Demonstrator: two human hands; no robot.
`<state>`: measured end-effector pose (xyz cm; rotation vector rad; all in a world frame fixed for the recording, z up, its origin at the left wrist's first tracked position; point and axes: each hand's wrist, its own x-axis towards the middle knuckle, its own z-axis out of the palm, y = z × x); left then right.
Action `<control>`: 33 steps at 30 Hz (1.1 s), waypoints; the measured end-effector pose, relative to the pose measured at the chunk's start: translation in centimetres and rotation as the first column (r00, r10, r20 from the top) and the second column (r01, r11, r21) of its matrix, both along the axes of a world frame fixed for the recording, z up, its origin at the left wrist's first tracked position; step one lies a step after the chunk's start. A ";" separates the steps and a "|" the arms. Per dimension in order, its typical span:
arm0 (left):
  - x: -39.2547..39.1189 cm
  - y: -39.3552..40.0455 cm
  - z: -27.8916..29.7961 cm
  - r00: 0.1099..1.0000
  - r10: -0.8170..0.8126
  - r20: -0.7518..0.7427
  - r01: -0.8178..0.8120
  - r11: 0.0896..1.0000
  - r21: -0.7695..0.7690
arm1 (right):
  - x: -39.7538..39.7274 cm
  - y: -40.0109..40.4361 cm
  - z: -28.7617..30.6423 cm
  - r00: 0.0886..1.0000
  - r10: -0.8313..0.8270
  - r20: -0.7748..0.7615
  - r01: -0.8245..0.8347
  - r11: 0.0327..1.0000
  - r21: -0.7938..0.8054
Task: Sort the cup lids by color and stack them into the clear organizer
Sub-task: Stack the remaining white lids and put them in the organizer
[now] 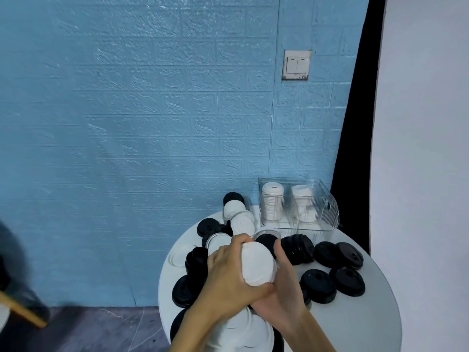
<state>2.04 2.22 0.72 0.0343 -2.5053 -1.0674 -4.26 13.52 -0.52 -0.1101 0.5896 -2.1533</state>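
Together left hand (pixel 228 273), right hand (pixel 284 298) grip white lid stack (pixel 257 265).

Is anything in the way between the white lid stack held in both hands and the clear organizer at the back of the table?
On the table, yes: black lids and a loose clear lid lie between the white lid stack and the clear organizer. The open top looks unobstructed, so lifting over them should work.

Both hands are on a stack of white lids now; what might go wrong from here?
1. The stack of white plastic lids, gripped by the left hand and right hand, may splay apart.
2. Carrying it to the clear plastic organizer could knock the loose black lids off the round white table.
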 end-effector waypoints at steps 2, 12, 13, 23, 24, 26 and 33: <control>0.1 -0.2 0.4 1.000 -0.016 0.022 0.016 1.000 -0.024 | 0.2 0.4 0.0 1.000 -0.002 -0.003 0.002 1.000 0.004; 1.8 -4.6 -0.4 0.996 0.074 -0.044 -0.074 0.997 0.019 | 0.4 3.3 -2.9 0.382 0.285 -0.879 0.617 0.630 0.472; 2.1 -5.1 -0.9 0.995 0.086 -0.045 -0.085 0.996 0.012 | 1.1 4.2 -3.5 0.181 0.456 -0.871 0.690 0.572 0.443; 3.6 -7.2 -3.3 0.978 0.196 -0.071 -0.189 0.977 0.094 | 2.9 2.5 -5.8 -0.306 0.714 -0.629 0.739 0.595 0.316; 3.8 -7.4 -3.4 0.975 0.210 -0.072 -0.203 0.974 0.096 | 2.8 2.0 -6.1 -0.333 0.697 -0.635 0.740 0.611 0.283; 4.3 -7.7 -3.6 0.970 0.233 -0.069 -0.225 0.969 0.099 | 2.7 1.2 -6.8 -0.317 0.692 -0.648 0.732 0.613 0.296; 5.2 -8.0 -4.7 0.970 0.239 -0.048 -0.233 0.967 0.105 | 1.1 1.3 -7.9 -0.240 0.651 -0.720 0.789 0.563 0.245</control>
